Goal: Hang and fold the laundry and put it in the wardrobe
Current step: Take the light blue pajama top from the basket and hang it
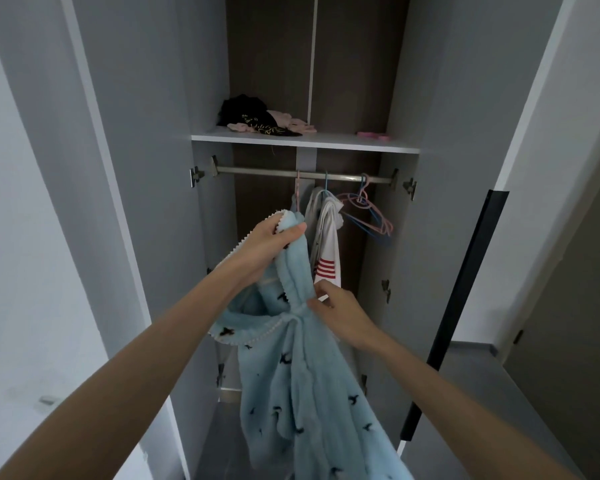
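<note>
A light blue fleece robe with small dark bird prints hangs in front of the open wardrobe. My left hand grips its upper part, near a pink hanger's hook on the rail. My right hand pinches the robe lower down, at its tied belt. Behind the robe, a white garment with red stripes hangs from a blue hanger on the same rail. Two empty hangers, pink and blue, hang at the right end of the rail.
The shelf above the rail holds a pile of black and pink clothes on the left and a pink item on the right. Both grey wardrobe doors stand open at my sides. A black handle strip runs down the right door's edge.
</note>
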